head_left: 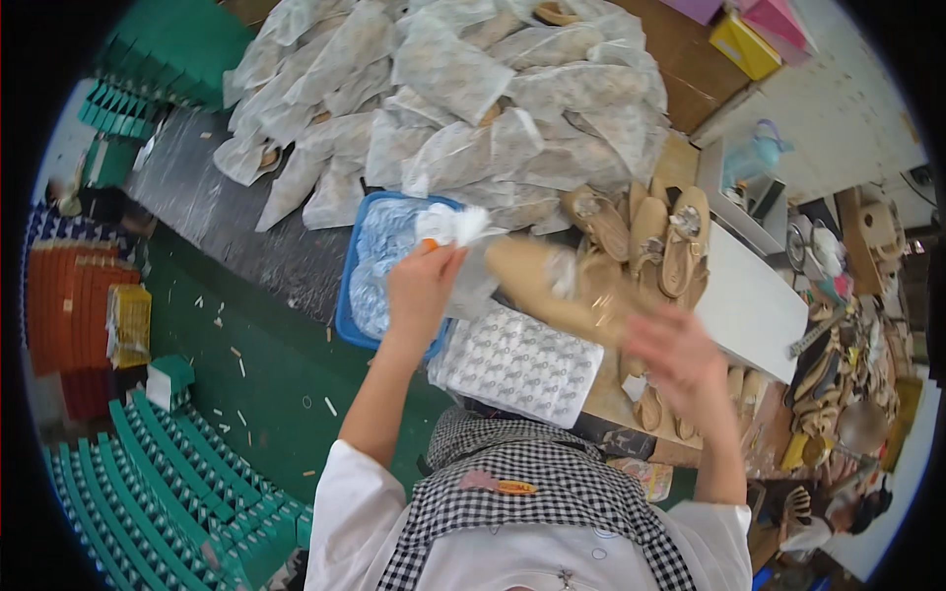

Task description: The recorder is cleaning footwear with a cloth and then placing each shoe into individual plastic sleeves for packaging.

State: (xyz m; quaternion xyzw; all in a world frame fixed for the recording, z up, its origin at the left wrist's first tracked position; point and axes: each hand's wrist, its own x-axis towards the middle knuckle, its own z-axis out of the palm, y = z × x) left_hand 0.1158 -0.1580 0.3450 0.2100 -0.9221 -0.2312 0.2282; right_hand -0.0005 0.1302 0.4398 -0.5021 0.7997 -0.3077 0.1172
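My left hand [422, 286] is raised over a blue tray [347, 295] and grips a crumpled clear plastic bag [458, 229] by its bunched end. My right hand [678, 360], blurred, holds the heel end of a tan pointed shoe [552, 281] whose toe reaches toward the bag. The shoe lies between both hands above a sheet of white patterned wrapping [517, 364].
A big heap of shoes in white fabric bags [443, 98] fills the table's far side. Several bare tan sandals [660, 236] lie to the right beside a white board [754, 305]. Green boxes [168, 463] are stacked on the green floor at left; cluttered shelves stand at right.
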